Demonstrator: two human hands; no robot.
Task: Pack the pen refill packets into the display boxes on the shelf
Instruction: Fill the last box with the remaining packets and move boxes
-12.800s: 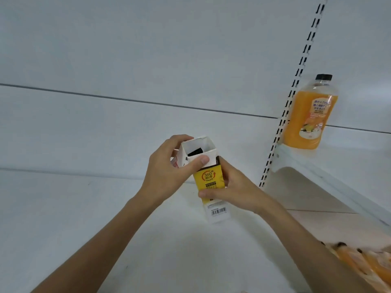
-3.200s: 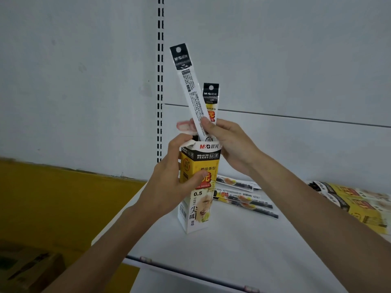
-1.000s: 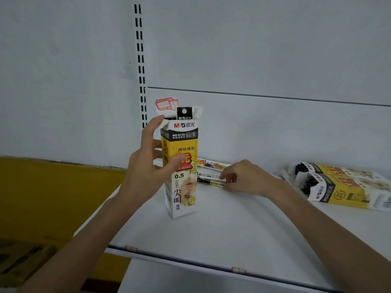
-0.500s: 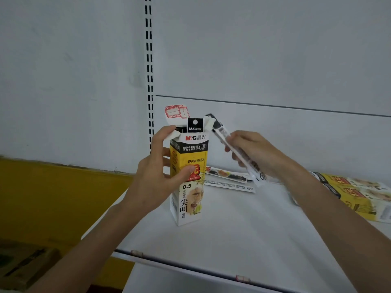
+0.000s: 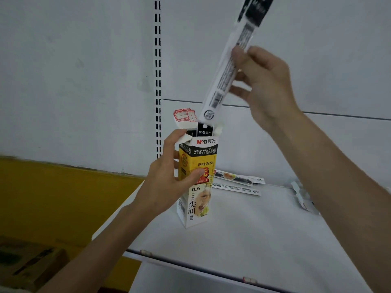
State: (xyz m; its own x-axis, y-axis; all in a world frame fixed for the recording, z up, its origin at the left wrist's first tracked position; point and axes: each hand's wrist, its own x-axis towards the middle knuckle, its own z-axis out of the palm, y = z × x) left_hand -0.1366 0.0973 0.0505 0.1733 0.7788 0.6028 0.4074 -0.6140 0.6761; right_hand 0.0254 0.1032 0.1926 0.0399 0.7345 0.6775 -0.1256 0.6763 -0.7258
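A tall yellow and white display box (image 5: pixel 198 199) stands upright on the white shelf (image 5: pixel 243 235), its top flaps open. My left hand (image 5: pixel 167 182) grips the box around its upper half. A black-topped refill packet (image 5: pixel 204 131) sticks out of the open top. My right hand (image 5: pixel 264 85) holds a long white refill packet (image 5: pixel 227 66) tilted above the box, its lower end just over the opening. Loose refill packets (image 5: pixel 237 182) lie flat on the shelf behind the box.
A slotted upright rail (image 5: pixel 157 81) runs down the white back wall left of the box. Part of another box (image 5: pixel 302 197) shows past my right forearm. A yellow surface (image 5: pixel 53 197) and a cardboard carton (image 5: pixel 27 269) lie lower left.
My right hand picked a packet off the shelf and raised it high, swinging it steeper so its lower end hangs over the box opening. My left hand kept its hold on the box.
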